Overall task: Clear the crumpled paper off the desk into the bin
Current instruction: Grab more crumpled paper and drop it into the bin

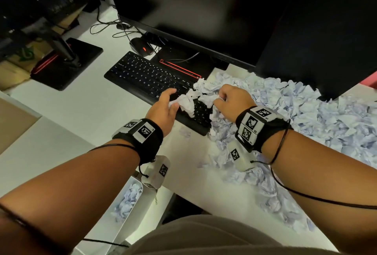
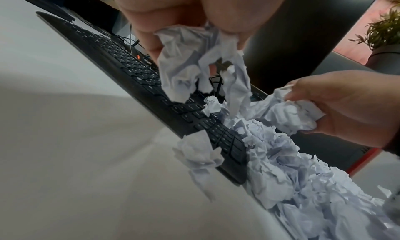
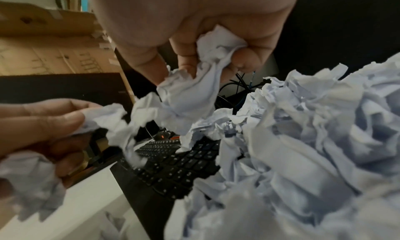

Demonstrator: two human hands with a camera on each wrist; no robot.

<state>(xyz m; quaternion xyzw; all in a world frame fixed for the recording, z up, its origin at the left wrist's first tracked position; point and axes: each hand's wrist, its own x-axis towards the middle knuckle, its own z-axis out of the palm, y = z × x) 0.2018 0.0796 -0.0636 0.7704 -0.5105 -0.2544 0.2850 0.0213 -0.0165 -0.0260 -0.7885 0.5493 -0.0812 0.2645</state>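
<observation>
Nearest, low in my head view, the bin (image 1: 130, 203) stood below the desk's front edge, under my left forearm, with crumpled paper already lying in it. Above it the white desk (image 1: 85, 111) ran bare on the left side; on the right a deep heap of crumpled paper (image 1: 306, 124) covered it from the front edge back to the dark tower (image 1: 318, 36). One loose wad (image 1: 184, 132) lay on the desk, touching the keyboard's near edge. My left hand (image 1: 163, 109) hung over the keyboard (image 1: 151, 79), thumb and fingers pinching a crumpled wad (image 1: 184, 102); the left wrist view showed torn ends of it dangling above the keys. My right hand (image 1: 232, 101), just beside the left, was curled round another wad (image 1: 208, 98) at the heap's left rim, where the paper spilled over the keyboard's right end; the right wrist view showed the fingers (image 3: 244, 59) closed tight on it. The two wads nearly met between the hands; I could not tell whether they touched. Farther back, a mouse (image 1: 141, 47) with an orange light sat behind the keyboard among cables, under a dark monitor (image 1: 204, 9). Far left stood a second monitor stand (image 1: 67, 62) on its black base.
</observation>
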